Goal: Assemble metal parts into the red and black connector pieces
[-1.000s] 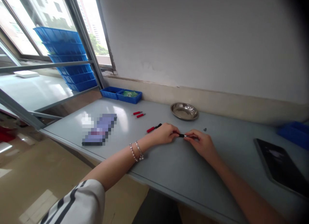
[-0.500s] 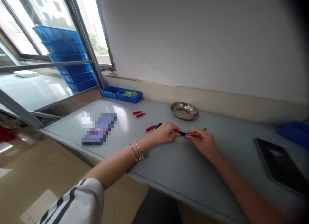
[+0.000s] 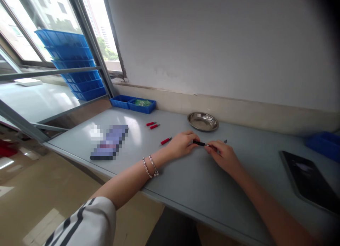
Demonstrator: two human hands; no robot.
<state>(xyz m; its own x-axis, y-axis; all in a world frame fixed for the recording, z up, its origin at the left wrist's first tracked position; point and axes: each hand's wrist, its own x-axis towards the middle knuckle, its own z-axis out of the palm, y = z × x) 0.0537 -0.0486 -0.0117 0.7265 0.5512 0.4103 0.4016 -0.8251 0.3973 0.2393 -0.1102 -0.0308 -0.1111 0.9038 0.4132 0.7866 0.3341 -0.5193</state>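
A slim black pen (image 3: 199, 143) with a silver end spans the gap between my two hands, just above the grey table. My left hand (image 3: 183, 144) is closed around its black end, thumb and fingertips pinching it. At the silver end, the fingertips of my right hand (image 3: 221, 152) are closed. My fingers hide part of both ends. To the left of my left hand lies a red pen-like piece (image 3: 166, 141) with a dark tip. Farther back are two similar red pieces, one (image 3: 151, 124) behind the other (image 3: 154, 126). A small dark object (image 3: 225, 141) shows behind my right hand.
A round steel dish (image 3: 203, 121) stands behind my hands near the wall. Two small blue bins (image 3: 142, 105) sit at the back left, one holding green material. A blurred-out device (image 3: 108, 141) lies left. On the right are a dark tablet (image 3: 308, 175) and a blue bin (image 3: 324, 145).
More of the black pen shows between my hands, now tilted down to the right. The black piece beside the nearest red one no longer shows. My hands have shifted only slightly.
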